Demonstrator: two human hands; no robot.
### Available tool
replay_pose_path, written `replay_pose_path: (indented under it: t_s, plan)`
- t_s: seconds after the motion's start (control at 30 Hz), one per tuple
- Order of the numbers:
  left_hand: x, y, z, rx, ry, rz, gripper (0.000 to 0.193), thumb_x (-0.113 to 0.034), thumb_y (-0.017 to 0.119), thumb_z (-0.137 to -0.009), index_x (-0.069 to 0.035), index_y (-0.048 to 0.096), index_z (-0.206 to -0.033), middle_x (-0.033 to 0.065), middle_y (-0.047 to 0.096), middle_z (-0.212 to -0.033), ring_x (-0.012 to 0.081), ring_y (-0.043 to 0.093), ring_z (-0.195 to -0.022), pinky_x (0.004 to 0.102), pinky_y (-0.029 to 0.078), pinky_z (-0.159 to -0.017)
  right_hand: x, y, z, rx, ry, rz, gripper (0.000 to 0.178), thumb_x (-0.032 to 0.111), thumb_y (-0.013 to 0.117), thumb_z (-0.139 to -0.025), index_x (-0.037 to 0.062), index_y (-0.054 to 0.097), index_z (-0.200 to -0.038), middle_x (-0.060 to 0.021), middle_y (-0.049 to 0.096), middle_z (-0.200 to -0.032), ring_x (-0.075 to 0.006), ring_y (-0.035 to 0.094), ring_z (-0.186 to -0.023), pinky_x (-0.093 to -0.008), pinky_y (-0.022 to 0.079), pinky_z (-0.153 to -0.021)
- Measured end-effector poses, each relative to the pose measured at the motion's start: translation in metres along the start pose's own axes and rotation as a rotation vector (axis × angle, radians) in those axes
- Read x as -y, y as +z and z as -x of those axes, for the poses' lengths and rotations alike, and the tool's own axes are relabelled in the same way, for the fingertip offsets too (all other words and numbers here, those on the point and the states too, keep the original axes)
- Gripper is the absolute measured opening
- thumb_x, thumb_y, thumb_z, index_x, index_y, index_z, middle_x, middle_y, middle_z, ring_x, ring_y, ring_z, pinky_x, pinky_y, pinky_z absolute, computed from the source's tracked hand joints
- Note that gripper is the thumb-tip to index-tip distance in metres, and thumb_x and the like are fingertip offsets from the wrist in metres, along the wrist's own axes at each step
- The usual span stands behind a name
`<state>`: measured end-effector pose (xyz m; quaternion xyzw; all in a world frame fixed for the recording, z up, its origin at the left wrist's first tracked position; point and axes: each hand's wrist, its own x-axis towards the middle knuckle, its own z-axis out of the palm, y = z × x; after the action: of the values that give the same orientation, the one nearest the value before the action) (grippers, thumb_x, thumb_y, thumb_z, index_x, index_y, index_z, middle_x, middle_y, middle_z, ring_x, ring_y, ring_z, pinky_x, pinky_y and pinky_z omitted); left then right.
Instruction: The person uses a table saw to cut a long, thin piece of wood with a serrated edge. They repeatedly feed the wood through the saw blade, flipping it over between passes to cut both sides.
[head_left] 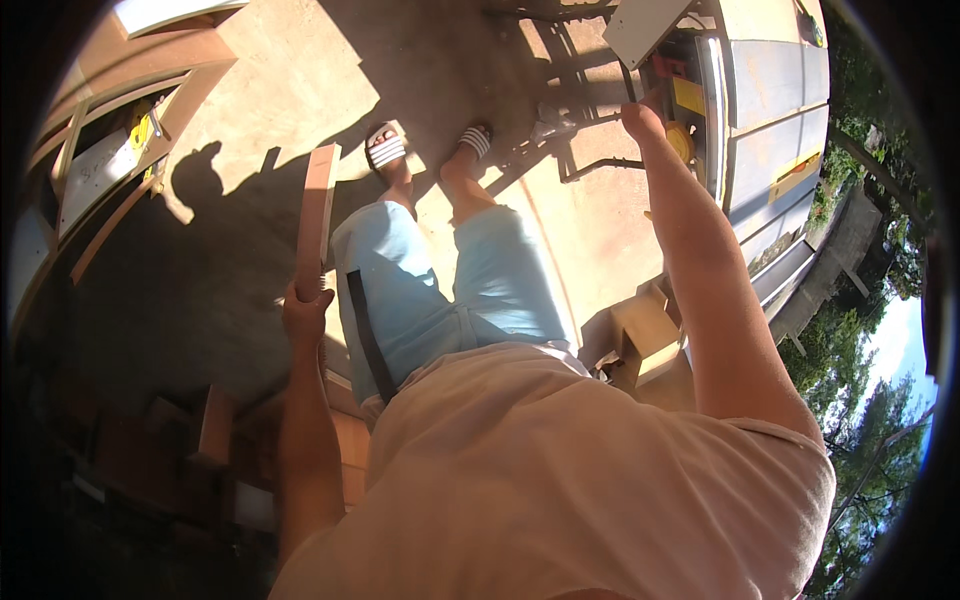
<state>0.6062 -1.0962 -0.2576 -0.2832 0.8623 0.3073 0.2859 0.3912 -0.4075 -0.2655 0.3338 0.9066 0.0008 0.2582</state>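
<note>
My left hand (305, 312) is closed round the lower part of a long reddish-brown wooden board (318, 205), held upright beside my left leg. Stretched far out to the right, my right hand (646, 116) is at the side of a workbench (765, 85). Its fingers are mostly hidden, so I cannot make out whether it grips anything. Close to that hand are a round yellow object (680, 142) and a yellow rectangular piece (688, 95).
A wooden frame (200, 90) with panels leans at the far left. Box-like wooden pieces (645, 335) stand by my right hip, and more boards (212, 425) lie in shadow at the lower left. Thin dark metal legs (590, 168) stand on the concrete floor (290, 60) ahead.
</note>
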Motion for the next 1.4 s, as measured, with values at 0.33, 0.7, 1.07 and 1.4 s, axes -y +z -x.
replay_pose_path:
  t_s: [0.33,0.7,1.07,1.4]
  plan:
    - [-0.004,-0.072,0.019,0.213,-0.239,0.144,0.053,-0.018,0.084,-0.069,0.001,0.062,-0.114,0.0102,0.068,-0.099,0.0226,0.066,-0.092,0.0373,0.053,-0.080,0.004,0.005,-0.096,-0.298,0.092,-0.150,0.092,0.020,0.067,-0.084,-0.0027,0.022,-0.160,-0.0267,0.040,-0.157,-0.0416,0.039,-0.147,-0.0460,0.030,-0.122]
    - [-0.141,-0.098,-0.025,0.234,0.184,0.102,0.052,-0.013,0.082,-0.068,0.000,0.065,-0.116,0.0136,0.069,-0.099,0.0264,0.067,-0.092,0.0393,0.054,-0.083,-0.001,-0.018,-0.073,-0.026,0.076,-0.213,0.075,0.026,0.069,-0.091,0.0007,0.038,-0.154,-0.0277,0.065,-0.122,-0.0412,0.064,-0.118,-0.0478,0.051,-0.101]
    - [-0.507,-0.083,0.064,0.299,0.891,-0.601,0.073,-0.017,0.091,-0.065,-0.003,0.059,-0.130,0.0197,0.058,-0.115,0.0372,0.062,-0.109,0.0475,0.052,-0.094,-0.048,-0.111,0.265,-0.023,-0.411,-0.916,0.029,0.014,0.071,-0.086,0.0078,0.067,-0.114,-0.0137,0.067,-0.100,-0.0366,0.067,-0.096,-0.0470,0.055,-0.080]
    - [-0.771,0.151,0.153,0.525,1.932,-0.797,0.080,-0.028,0.097,-0.060,-0.010,0.064,-0.131,0.0143,0.061,-0.113,0.0361,0.060,-0.110,0.0479,0.051,-0.095,-0.253,-0.154,0.212,-0.776,0.052,-0.675,0.073,0.027,0.097,-0.059,0.0063,0.063,-0.120,-0.0206,0.049,-0.148,-0.0417,0.046,-0.138,-0.0559,0.039,-0.111]
